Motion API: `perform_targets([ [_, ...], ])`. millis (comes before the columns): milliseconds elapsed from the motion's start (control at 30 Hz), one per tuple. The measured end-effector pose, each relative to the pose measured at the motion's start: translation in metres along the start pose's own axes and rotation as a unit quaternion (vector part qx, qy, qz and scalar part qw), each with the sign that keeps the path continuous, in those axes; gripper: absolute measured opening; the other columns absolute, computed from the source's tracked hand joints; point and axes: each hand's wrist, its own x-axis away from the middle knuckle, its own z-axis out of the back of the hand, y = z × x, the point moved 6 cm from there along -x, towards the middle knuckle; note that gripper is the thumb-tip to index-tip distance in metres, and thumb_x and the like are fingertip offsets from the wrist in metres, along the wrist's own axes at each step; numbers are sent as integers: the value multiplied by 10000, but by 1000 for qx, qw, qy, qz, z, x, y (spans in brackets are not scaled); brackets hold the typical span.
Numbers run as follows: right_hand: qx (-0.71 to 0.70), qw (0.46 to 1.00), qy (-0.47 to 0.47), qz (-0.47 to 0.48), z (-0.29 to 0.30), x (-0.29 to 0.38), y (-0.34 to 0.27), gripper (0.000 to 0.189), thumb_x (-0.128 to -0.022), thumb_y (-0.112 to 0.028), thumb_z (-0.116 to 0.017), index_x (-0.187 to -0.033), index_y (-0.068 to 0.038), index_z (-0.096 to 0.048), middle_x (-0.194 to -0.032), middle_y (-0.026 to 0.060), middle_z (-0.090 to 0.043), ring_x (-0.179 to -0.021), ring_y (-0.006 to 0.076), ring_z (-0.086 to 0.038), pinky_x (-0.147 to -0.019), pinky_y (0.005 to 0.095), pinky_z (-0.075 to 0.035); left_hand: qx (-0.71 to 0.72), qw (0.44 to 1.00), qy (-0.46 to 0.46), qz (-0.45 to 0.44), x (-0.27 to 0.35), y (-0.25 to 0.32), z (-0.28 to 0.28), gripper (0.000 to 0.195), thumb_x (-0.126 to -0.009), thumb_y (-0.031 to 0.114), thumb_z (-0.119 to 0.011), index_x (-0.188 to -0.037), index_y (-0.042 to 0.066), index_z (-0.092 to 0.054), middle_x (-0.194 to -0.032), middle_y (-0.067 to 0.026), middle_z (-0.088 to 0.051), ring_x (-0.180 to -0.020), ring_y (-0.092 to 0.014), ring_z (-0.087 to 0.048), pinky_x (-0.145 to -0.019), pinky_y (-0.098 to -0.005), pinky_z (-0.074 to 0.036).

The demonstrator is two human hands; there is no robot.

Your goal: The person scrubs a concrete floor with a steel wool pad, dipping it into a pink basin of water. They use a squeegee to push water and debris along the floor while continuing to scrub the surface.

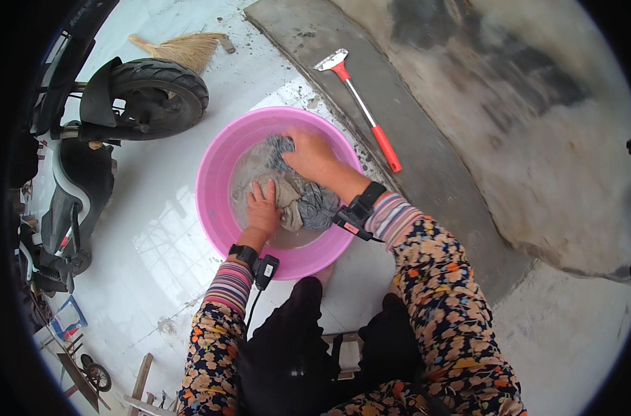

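Note:
A pink plastic basin (pixel 214 223) of murky water stands on the floor before my knees. Inside it, my right hand (pixel 310 156) grips a wet grey cloth (pixel 278 151) toward the far side. With fingers spread, my left hand (pixel 263 208) presses on a beige cloth (pixel 283 191) in the middle of the water. Another bunched grey cloth (pixel 316 205) lies at the right of the basin, below my right forearm. The lower parts of the cloths are hidden by the cloudy water.
A long-handled scraper (pixel 364 106) with a red grip lies on the grey cement ledge (pixel 429 135) to the right. A motorbike wheel (pixel 154 99) and a straw broom (pixel 185 49) are at the upper left. A wooden frame (pixel 141 382) stands lower left.

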Motion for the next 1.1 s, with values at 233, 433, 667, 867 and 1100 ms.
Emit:
perform_targets([
  [233,-317,945,-43,-71,33,14,11,470,-703,-124,-664,-1134,4,-528,-1004,179,-615,-922,290,-604,-797,353,-468,206,975,48,-71,16,-17,21,773,-733,175,-683,-1393,160,-282,-1419,-254,-218,-1282,-412,-269,-1066,-405,-252],
  [433,-51,996,59,-51,-7,41,44,409,-705,-100,-654,-1091,-11,-551,-992,198,-604,-903,330,-599,-791,375,-471,279,956,60,-64,28,-27,19,657,-740,156,-678,-1328,88,-391,-1357,-239,-339,-1159,-369,-443,-956,-391,-384],
  [667,-485,874,-3,13,-11,29,32,443,-668,-124,-669,-1064,35,-548,-785,111,-594,-588,171,-581,-461,301,-456,236,965,74,-87,12,-34,28,483,-776,141,-648,-1206,-22,-496,-1221,-203,-512,-1143,-314,-486,-958,-367,-378],
  [867,-68,990,120,18,19,79,66,327,-644,-43,-557,-969,-27,-590,-954,213,-584,-927,397,-541,-807,453,-433,153,982,70,-87,24,-29,58,462,-800,140,-626,-1218,-10,-498,-1175,-200,-551,-1124,-309,-504,-953,-355,-377],
  [1100,-146,951,270,-47,152,231,157,349,-630,-115,-634,-973,-66,-590,-926,156,-608,-903,342,-564,-780,412,-452,159,981,26,-112,25,15,109,432,-830,142,-613,-1204,-44,-501,-1190,-170,-552,-1116,-231,-507,-950,-319,-371],
])
